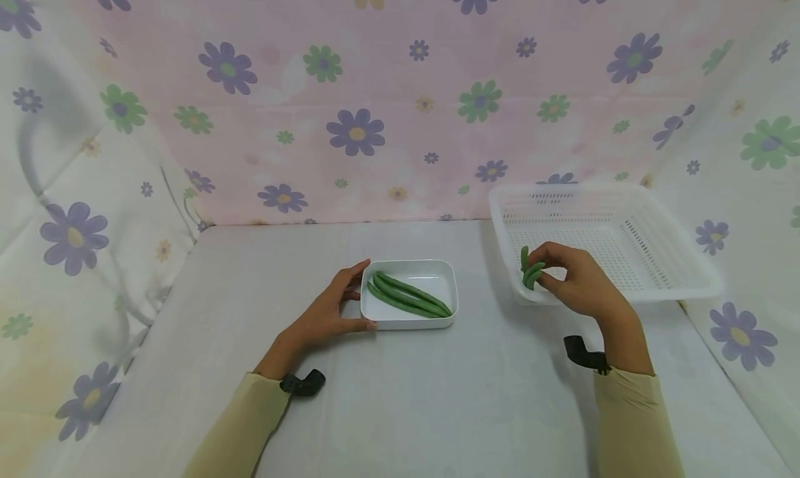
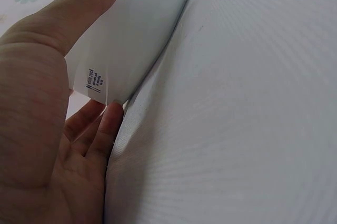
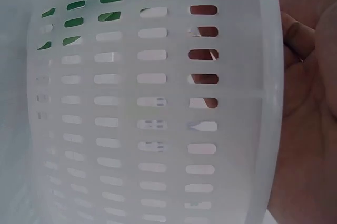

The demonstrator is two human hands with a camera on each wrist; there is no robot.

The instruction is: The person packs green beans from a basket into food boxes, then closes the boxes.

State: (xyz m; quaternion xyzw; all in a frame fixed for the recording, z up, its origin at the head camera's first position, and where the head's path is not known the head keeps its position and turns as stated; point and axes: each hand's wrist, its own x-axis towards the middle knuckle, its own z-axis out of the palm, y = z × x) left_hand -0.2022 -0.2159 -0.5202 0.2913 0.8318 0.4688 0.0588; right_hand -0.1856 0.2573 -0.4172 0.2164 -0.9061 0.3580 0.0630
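In the head view, a small white rectangular dish [image 1: 431,273] stands mid-table with a few long green beans [image 1: 409,301] lying slantwise inside. My left hand [image 1: 321,317] grips the dish's left end, thumb at the front side and fingers behind. Seen from the left wrist, the dish's side [image 2: 134,29] bears small printed lettering. Over the front left corner of a white perforated plastic basket [image 1: 600,238], my right hand [image 1: 581,283] pinches green beans [image 1: 531,273] between thumb and fingers. Through the slots in the basket wall [image 3: 237,129], green patches show in the right wrist view.
A pale cloth covers the table [image 1: 437,408]. The basket stands at the back right, near the flowered curtain [image 1: 387,82] that hangs behind and along both sides. Each wrist carries a black mount [image 1: 304,383].
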